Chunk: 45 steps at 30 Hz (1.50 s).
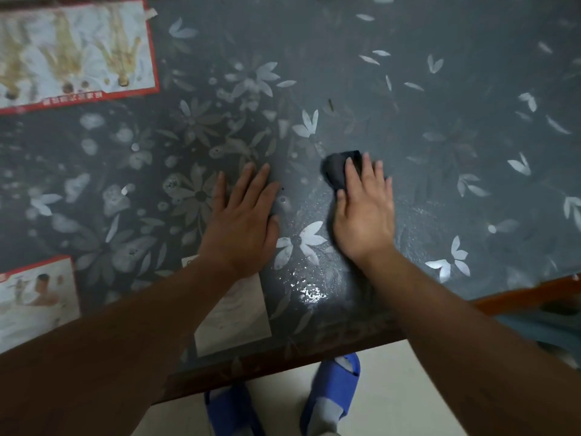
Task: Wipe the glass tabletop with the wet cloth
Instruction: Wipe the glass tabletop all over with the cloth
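Observation:
The glass tabletop (408, 99) covers a grey-blue sheet printed with pale flowers. A dark wet cloth (336, 169) lies on the glass near the middle. My right hand (364, 212) presses flat on the cloth, fingers spread, and hides most of it; only the cloth's far left part shows. My left hand (242, 221) rests flat on the bare glass just to the left, fingers apart, holding nothing. Wet streaks and droplets (309, 292) glisten on the glass between my hands and the near edge.
Printed pictures lie under the glass: a red-framed one (72, 55) at the far left, another (34, 297) at the near left, a pale card (232, 313) under my left forearm. The brown table edge (345, 344) runs in front; blue slippers (333, 394) stand on the pale floor.

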Tool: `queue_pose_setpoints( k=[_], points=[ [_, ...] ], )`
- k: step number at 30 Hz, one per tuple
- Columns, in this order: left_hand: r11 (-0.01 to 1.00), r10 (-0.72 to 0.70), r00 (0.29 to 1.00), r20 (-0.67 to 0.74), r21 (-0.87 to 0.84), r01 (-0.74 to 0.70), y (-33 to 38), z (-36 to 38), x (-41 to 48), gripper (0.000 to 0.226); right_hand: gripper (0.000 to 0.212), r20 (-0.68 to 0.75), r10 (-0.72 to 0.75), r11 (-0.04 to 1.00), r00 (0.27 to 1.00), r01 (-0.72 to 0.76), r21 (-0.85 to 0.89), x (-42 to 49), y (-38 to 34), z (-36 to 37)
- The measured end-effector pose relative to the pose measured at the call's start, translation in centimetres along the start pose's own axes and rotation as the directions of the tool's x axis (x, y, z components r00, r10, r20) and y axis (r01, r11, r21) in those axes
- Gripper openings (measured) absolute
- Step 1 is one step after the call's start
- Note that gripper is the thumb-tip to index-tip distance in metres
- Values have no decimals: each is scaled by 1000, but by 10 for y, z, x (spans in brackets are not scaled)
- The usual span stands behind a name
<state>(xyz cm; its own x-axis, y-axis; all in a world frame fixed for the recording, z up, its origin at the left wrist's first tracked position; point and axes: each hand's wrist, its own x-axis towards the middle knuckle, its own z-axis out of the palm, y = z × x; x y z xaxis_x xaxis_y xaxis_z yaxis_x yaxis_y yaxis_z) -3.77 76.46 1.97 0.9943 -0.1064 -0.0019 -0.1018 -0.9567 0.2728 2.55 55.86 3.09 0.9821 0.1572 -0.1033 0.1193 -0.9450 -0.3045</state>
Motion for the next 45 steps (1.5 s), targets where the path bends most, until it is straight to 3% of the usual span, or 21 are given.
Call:
queue_pose_setpoints(
  k=[2, 5, 8, 12, 15, 20, 24, 26, 29, 32, 34, 36, 39, 42, 45],
  points=[
    [999, -11, 1000, -24, -36, 10, 0, 0, -1, 58, 56, -21, -24, 1000, 1000, 24, 0, -31, -18, 12],
    [995, -29, 998, -58, -94, 23, 0, -1, -1, 55, 55, 51, -196, 980, 979, 195, 27, -91, -34, 23],
    [991, -17, 996, -91, -134, 5, -2, -1, -2, 53, 53, 40, -247, 966, 968, 242, 86, -82, -27, 23],
    [988, 4, 1000, -26, -155, -8, -6, -6, 1, 57, 54, 0, -103, 991, 995, 102, 88, -40, -20, 15],
    [1000, 0, 999, 50, -23, 1, -16, -9, -8, 62, 55, 3, -36, 997, 999, 36, 73, -24, -19, 11],
    [983, -167, 985, 47, 80, 163, -31, -15, -45, 67, 56, 111, -279, 960, 954, 278, 29, -79, -16, 11],
    [979, -190, 979, 69, 86, 184, -33, -11, -57, 68, 54, 179, -417, 907, 891, 420, 26, -93, -6, 13],
    [983, -167, 985, 49, 80, 163, -37, -8, -59, 68, 53, 137, -363, 931, 922, 362, 33, -81, -7, 12],
    [984, -161, 987, 22, 83, 159, -40, -3, -59, 66, 53, 65, -125, 985, 990, 116, 127, -70, -22, 9],
    [983, -152, 988, 2, 100, 151, -40, 1, -60, 65, 57, 15, 7, 960, 1000, -11, 281, -78, -36, 2],
    [985, -142, 990, -18, 98, 143, -40, 3, -60, 65, 55, -55, 98, 955, 994, -79, 286, -80, -35, -6],
    [985, -141, 990, -22, 98, 142, -42, 3, -59, 65, 58, -20, 228, 930, 974, -211, 299, -76, -31, -15],
    [985, -137, 990, -21, 100, 138, -41, 3, -59, 65, 60, 175, 388, 807, 905, -426, 410, -64, -32, -24],
    [986, -137, 990, -17, 98, 138, -42, 3, -60, 65, 38, 269, 386, 679, 882, -470, 565, -59, -38, -22],
    [986, -141, 990, -16, 92, 142, -43, 3, -59, 65, 24, 147, 368, 659, 918, -370, 655, -57, -36, -31]
  ],
)
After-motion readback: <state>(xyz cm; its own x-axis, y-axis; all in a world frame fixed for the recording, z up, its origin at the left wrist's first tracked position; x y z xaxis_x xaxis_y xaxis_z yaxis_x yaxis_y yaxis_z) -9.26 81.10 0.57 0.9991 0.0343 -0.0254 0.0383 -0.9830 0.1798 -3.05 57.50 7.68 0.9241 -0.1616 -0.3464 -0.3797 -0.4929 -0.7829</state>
